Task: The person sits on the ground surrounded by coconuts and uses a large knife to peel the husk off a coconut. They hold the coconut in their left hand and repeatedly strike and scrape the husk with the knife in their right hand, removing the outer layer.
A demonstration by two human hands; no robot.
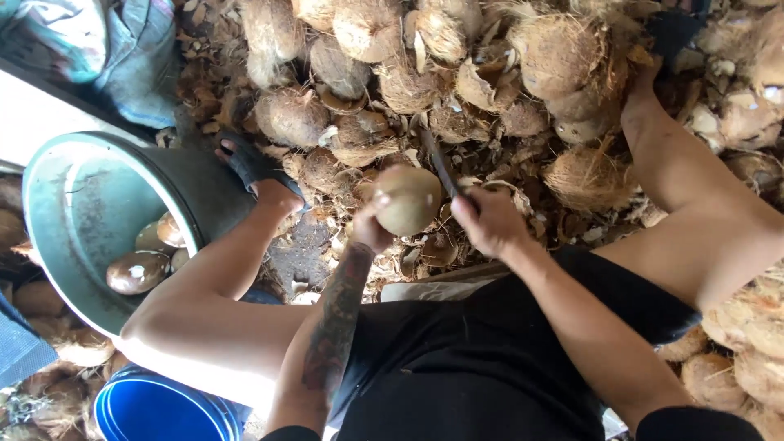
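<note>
Coconut, peeled smooth and pale brown, sits at the centre of the view, held up in front of the seated person's lap by the left hand, whose grip is closed on its lower left side from beneath. The right hand is clenched shut on the handle of a dark knife, and the blade slants up and to the left, its edge lying against the right side of the coconut. The left forearm carries dark tattooing. Both bare legs are spread wide; the left foot wears a black sandal and rests beside a tilted green tub, which holds several peeled, shiny brown coconuts in its lower part. Beneath the left knee stands a blue bucket. The ground ahead is covered in dry husk scraps, and a heap of unpeeled, fibrous coconuts stretches across the top of the view and down the right edge. A bundle of grey-blue cloth lies at the upper left, well apart from the hands.
</note>
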